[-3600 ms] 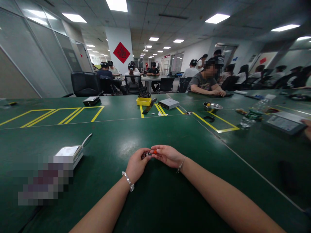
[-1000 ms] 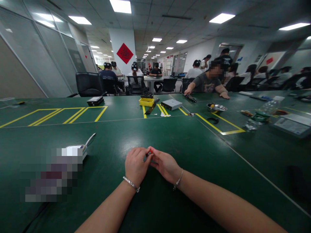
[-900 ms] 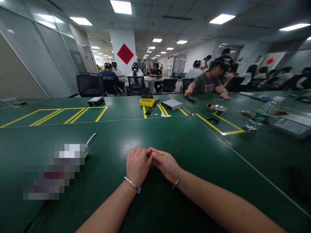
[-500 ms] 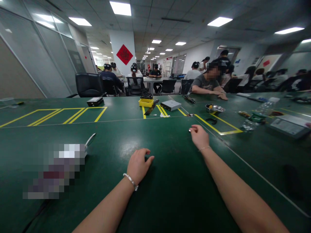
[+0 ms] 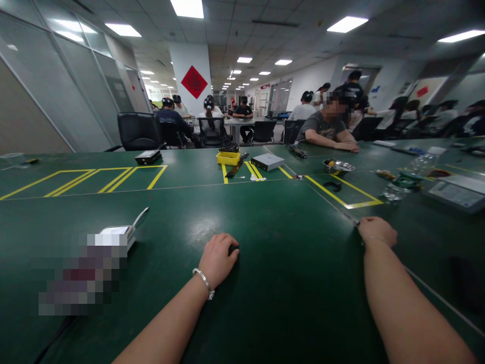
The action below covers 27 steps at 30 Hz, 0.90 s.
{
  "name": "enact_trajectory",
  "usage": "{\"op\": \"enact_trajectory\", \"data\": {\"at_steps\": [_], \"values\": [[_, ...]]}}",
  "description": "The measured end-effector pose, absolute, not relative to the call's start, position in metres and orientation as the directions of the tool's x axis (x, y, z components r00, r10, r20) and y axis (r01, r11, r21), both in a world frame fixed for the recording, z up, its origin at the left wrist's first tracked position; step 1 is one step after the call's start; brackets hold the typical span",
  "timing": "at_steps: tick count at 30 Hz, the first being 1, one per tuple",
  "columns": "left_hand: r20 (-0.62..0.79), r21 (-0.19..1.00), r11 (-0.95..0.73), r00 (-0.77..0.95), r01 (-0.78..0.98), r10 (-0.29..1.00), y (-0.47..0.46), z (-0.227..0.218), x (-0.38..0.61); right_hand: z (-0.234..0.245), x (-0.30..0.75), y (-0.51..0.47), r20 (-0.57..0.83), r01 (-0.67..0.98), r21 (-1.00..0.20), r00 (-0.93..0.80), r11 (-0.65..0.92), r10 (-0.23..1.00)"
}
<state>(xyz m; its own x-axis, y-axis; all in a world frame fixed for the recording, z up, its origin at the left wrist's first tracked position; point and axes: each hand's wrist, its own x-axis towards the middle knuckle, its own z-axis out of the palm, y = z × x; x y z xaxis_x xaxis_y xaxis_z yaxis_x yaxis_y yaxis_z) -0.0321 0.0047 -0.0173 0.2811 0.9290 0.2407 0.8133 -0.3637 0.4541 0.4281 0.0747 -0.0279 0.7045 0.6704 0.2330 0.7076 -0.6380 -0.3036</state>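
Note:
My left hand [image 5: 219,258] rests on the green table [image 5: 288,283], a silver bracelet at its wrist. Its fingers curve down toward the tabletop, with the thumb held apart and a dark gap between; I see nothing held there. Farther right, my right hand [image 5: 379,231] is closed over the table near its pale seam, fingertips pinched together and pointing left. Something tiny shows at those fingertips, too small to name. Left of my left hand lies a partly blurred-out device [image 5: 113,237] with a white cable [image 5: 140,217].
Yellow tape [image 5: 364,205] marks boxes across the table. Farther back are a yellow tray [image 5: 228,158], a grey metal box [image 5: 267,162], a black box [image 5: 148,157] and a metal bowl [image 5: 338,165]. A plastic bottle [image 5: 407,179] lies right. A person [image 5: 328,129] sits across the table.
My right hand has swung right and nearer to me, its fingertips still pinched. My left hand stays in place, its fingers dipping slightly closer to the thumb.

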Motion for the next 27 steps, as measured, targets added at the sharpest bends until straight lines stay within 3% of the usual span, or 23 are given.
{"op": "enact_trajectory", "data": {"at_steps": [5, 8, 11, 14, 19, 23, 25, 27], "values": [[0.250, 0.461, -0.373, 0.286, 0.805, 0.925, 0.006, -0.020, -0.034, -0.016, 0.412, 0.067, 0.100, 0.498, -0.369, 0.861, -0.785, 0.499], [0.244, 0.475, -0.358, 0.271, 0.804, 0.931, 0.007, -0.021, -0.034, -0.001, 0.386, 0.065, 0.228, 0.589, -0.449, 0.803, -0.672, 0.551], [0.228, 0.497, -0.327, 0.243, 0.804, 0.943, 0.007, -0.018, -0.033, 0.013, 0.341, 0.073, 0.407, 0.831, -0.407, 0.537, -0.379, 0.739], [0.209, 0.513, -0.305, 0.227, 0.803, 0.951, 0.007, -0.015, -0.032, 0.015, 0.276, 0.082, 0.415, 0.947, -0.321, 0.135, 0.006, 0.900], [0.239, 0.516, -0.289, 0.188, 0.807, 0.953, 0.009, -0.019, -0.032, -0.005, 0.170, 0.061, 0.282, 0.860, -0.260, -0.366, 0.438, 0.887], [0.221, 0.482, -0.280, 0.194, 0.830, 0.956, 0.011, -0.025, -0.031, -0.015, 0.135, 0.037, 0.061, 0.745, -0.264, -0.621, 0.612, 0.782], [0.199, 0.463, -0.285, 0.215, 0.839, 0.956, 0.011, -0.026, -0.031, -0.012, 0.138, 0.037, 0.068, 0.744, -0.232, -0.630, 0.626, 0.774], [0.188, 0.457, -0.293, 0.230, 0.840, 0.955, 0.010, -0.026, -0.032, -0.004, 0.153, 0.047, 0.161, 0.809, -0.185, -0.535, 0.558, 0.829]]}}
